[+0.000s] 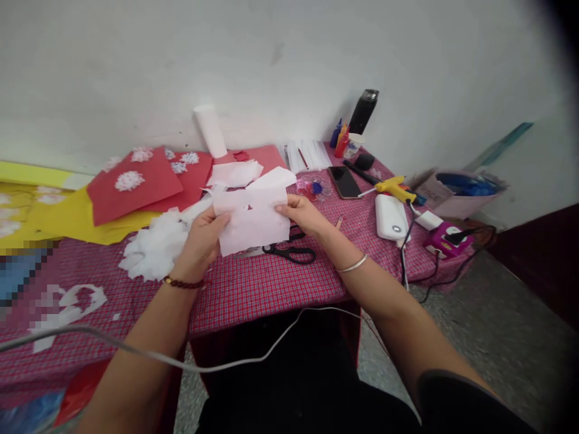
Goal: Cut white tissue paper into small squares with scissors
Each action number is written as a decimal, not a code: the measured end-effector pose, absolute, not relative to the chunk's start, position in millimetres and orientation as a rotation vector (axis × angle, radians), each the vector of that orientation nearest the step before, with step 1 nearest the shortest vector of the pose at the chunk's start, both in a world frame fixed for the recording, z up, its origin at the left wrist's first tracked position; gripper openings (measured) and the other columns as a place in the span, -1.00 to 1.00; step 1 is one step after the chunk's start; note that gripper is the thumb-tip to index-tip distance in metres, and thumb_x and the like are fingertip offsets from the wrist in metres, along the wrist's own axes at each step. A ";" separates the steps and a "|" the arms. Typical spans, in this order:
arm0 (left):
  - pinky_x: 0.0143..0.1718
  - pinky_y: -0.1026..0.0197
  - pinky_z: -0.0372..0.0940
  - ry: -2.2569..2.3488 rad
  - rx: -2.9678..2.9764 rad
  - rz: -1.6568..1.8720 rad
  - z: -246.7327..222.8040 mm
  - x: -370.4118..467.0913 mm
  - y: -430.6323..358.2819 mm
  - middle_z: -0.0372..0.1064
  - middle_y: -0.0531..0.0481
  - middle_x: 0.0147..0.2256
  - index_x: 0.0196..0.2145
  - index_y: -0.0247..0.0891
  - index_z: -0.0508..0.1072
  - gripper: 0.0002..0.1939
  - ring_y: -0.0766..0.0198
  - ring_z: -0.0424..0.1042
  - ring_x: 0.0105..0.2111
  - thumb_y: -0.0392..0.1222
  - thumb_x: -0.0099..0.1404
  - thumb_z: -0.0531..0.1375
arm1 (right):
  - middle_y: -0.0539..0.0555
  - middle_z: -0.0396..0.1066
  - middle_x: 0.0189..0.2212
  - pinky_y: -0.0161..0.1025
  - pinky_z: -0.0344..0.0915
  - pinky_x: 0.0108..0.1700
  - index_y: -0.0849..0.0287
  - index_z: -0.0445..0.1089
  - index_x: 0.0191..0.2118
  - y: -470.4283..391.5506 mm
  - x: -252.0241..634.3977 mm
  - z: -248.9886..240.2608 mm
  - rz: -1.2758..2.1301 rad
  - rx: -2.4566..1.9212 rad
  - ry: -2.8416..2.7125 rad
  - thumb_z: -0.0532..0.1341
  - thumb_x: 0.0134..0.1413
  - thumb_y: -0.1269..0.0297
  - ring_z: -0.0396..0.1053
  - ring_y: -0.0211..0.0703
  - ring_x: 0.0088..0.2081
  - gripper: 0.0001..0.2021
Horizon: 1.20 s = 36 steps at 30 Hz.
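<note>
Between my two hands a sheet of thin white paper (256,226) is held up over the table, with a small ragged hole near its upper middle. My left hand (205,235) pinches its left edge, thumb on the near face. On the opposite edge my right hand (301,212) grips it with thumb and fingers. Black-handled scissors (294,253) lie on the cloth just beneath the sheet, their blades partly hidden. Beside my left hand sits a heap of ruffled white paper (154,247). More loose white paper (237,173) lies behind the held sheet.
Red sheets with white paper flowers (136,187) lie on yellow paper (67,214) at left. To the right are a phone (344,182), a yellow glue gun (394,188), a white power bank (391,217) and a purple power strip (447,241). A pale cable (217,367) crosses in front.
</note>
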<state>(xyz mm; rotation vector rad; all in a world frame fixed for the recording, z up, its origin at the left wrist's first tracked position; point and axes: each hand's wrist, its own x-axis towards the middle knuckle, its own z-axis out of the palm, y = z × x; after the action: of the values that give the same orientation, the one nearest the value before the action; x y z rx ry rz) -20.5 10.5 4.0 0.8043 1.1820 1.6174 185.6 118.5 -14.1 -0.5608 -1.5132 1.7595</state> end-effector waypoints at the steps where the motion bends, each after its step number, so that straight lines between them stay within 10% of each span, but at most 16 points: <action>1: -0.42 0.22 0.48 1.168 0.806 1.619 4.5 -20.9 10.4 0.57 -0.03 -0.40 -0.31 -0.26 0.57 -0.82 0.21 0.54 -0.43 -0.34 0.05 0.30 | 0.01 0.51 -0.38 -0.27 0.36 -0.24 0.16 0.52 -0.28 118.4 187.1 -13.7 1.773 -0.537 -1.506 0.43 -0.14 0.12 0.41 -0.24 -0.32 -0.70; 23: -0.31 0.15 0.50 1.190 0.759 1.509 -2.5 -22.5 14.4 0.58 -0.10 -0.36 -0.30 -0.32 0.56 -0.79 0.13 0.56 -0.33 -0.35 0.03 0.31 | -0.01 0.40 -0.42 -0.28 0.26 -0.34 0.21 0.43 -0.32 114.7 192.5 -8.0 1.546 -0.707 -1.738 0.29 -0.04 0.27 0.29 -0.26 -0.38 -0.85; 36: -0.71 0.35 0.11 1.000 0.727 1.550 -1.2 -29.1 13.4 0.31 0.07 -0.62 -0.52 -0.21 0.43 -0.90 0.37 0.27 -0.68 -0.33 0.12 0.24 | -0.05 0.35 -0.52 -0.32 0.14 -0.39 0.14 0.47 -0.49 110.4 197.1 -3.6 1.510 -0.569 -1.650 0.35 -0.07 0.21 0.22 -0.30 -0.45 -0.86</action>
<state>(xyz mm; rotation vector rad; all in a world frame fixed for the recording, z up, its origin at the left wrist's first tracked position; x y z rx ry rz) -29.1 13.4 -1.2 0.7274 1.0003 1.5503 197.1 110.4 -3.6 -0.5692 -1.6495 1.5097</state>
